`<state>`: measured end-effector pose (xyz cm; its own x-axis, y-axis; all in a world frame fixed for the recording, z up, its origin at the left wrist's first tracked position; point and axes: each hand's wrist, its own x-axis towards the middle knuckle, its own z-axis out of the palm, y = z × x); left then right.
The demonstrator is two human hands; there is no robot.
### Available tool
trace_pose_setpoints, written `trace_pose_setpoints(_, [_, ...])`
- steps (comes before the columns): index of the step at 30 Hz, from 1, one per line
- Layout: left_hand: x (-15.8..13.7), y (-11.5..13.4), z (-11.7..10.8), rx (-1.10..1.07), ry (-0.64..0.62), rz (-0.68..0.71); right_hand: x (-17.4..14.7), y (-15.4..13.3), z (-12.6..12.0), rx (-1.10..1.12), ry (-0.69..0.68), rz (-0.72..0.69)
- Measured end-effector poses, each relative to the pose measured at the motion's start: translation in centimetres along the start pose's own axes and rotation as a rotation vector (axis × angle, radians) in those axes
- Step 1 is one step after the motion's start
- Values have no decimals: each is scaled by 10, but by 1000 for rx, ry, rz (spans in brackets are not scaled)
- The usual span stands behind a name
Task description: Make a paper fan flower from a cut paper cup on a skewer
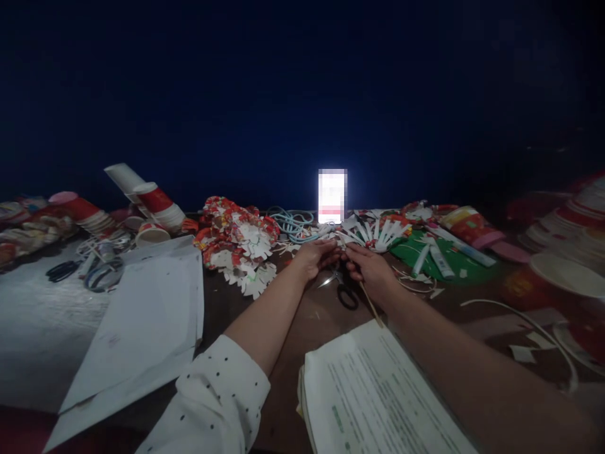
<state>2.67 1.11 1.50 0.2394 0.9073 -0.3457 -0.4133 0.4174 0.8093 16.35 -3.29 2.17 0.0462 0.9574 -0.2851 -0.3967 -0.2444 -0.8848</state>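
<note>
My left hand [317, 258] and my right hand [371, 268] meet at the middle of the table, their fingers pinched together. A small pale piece shows between the fingertips, too small to make out. From beneath my right hand a thin tan stick [372, 304] slants down towards the printed sheets. Just beyond my fingers spreads a paper cup cut into white strips [387, 233]; whether I touch it I cannot tell. Scissors with a black handle [348, 296] lie below my hands, blades partly hidden.
A lit phone [332, 198] stands behind my hands. Red-and-white cut paper pieces [255, 243] and a pale blue cord [293, 224] lie left of it. Glue tubes [439, 258] rest at right. Paper cups [158, 205] stand left, above white sheets [146, 315]. Printed sheets [373, 391] lie in front.
</note>
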Motion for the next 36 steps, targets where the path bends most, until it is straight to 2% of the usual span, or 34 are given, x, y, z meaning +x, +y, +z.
trace_pose_setpoints(8, [0, -2, 6, 34, 68, 7, -1, 4, -1, -143, -17, -45])
trace_pose_setpoints(17, [-1, 1, 5, 45, 25, -30, -2, 0, 1, -280, 123, -49])
trace_pose_setpoints(20, [-3, 3, 4, 43, 13, -45, -2, 0, 1, -278, 126, -57])
trace_pose_setpoints(28, [-2, 1, 6, 65, 71, -19, -4, -2, 2, -181, 23, -24])
trace_pose_setpoints(36, [-3, 3, 2, 50, 4, -6, -4, -4, -1, -133, 12, -18])
